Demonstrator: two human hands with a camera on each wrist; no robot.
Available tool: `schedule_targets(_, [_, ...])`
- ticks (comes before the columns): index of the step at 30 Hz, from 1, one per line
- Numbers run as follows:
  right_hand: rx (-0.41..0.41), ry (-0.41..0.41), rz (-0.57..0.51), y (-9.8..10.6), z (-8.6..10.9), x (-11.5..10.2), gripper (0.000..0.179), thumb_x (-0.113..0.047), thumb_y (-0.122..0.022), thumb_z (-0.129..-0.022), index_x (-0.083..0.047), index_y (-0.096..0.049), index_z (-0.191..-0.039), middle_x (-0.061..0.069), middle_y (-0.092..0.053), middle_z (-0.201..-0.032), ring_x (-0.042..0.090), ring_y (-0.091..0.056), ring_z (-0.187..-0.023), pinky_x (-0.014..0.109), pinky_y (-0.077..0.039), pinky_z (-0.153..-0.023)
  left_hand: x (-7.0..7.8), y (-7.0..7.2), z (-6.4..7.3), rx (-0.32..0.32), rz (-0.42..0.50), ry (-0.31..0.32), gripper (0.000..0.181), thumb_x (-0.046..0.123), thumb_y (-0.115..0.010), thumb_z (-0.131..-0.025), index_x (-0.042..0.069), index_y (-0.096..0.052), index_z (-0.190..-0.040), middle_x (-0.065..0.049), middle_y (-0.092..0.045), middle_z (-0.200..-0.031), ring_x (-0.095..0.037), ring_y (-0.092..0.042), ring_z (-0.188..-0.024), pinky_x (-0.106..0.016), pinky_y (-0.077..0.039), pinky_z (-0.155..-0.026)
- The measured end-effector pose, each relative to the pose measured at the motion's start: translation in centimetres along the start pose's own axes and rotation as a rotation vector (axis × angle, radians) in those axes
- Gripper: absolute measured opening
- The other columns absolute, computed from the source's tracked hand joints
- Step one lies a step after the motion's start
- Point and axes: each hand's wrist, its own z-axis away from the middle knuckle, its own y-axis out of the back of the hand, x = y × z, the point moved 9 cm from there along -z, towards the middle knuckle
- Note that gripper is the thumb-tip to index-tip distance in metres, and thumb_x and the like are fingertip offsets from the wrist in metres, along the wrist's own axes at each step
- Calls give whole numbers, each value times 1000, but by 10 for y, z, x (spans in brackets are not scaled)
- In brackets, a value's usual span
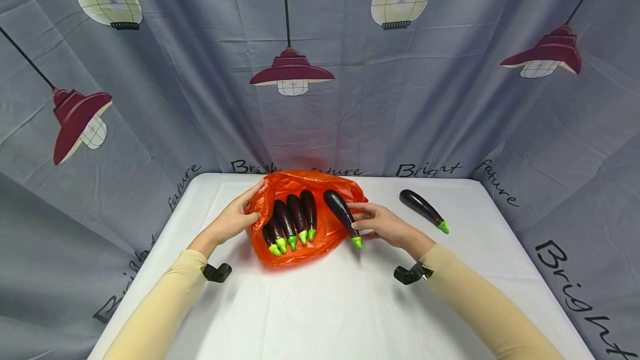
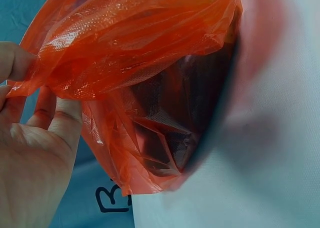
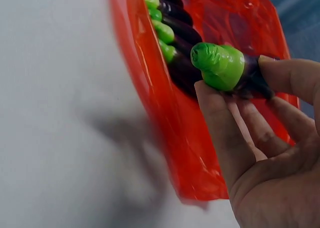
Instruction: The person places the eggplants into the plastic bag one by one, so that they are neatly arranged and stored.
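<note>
My left hand (image 1: 233,220) pinches the left rim of an orange-red plastic bag (image 1: 327,232), whose mouth gapes upward. Inside the bag several dark purple eggplants (image 1: 296,213) lie side by side, green stem ends toward me. Over the bag's right side, my right hand (image 1: 382,224) holds another eggplant (image 1: 340,209) near its green end. In the right wrist view, thumb and fingers grip that eggplant (image 3: 252,73) above the bag. The left wrist view has the left hand (image 2: 40,153) with the bag's edge (image 2: 42,73) between thumb and fingers; dark shapes show through the plastic.
One more eggplant (image 1: 422,209) lies on the white table (image 1: 320,315), right of the bag. A grey curtain (image 1: 320,126) printed with lamps hangs behind and along both sides of the table. Each wrist carries a black strapped-on camera (image 1: 411,274).
</note>
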Motion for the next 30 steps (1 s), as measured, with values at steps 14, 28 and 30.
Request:
schedule_targets(14, [95,-47,-14,-15,-25,9,64,-5,-69,-94,-5,-46,-153,22,-62,-131,26,-70,-98,47,-58,-84,1,-1,0,-3,-3,4,89,-11,-54,-93,28,-21,-165,1,-21,-169,-29,-32,-146,-23,-48,-95])
schedule_targets(28, [228,-80,32,-28,-54,8,60,-6,-71,-94,-7,-50,-150,17,-65,-115,23,-67,-89,45,-59,-81,1,-1,-1,-9,-7,-3,88,-11,-54,-93,27,-21,-165,0,-21,-169,-30,-33,-146,-23,-48,-96])
schedule_targets(30, [248,-86,33,-29,-58,9,60,-4,-70,-94,-5,-49,-150,19,-65,-115,25,-68,-91,44,-60,-80,2,-1,-1,-7,-10,-1,88,-11,-54,-93,27,-21,-165,1,-21,-169,-29,-33,-146,-23,-48,-96])
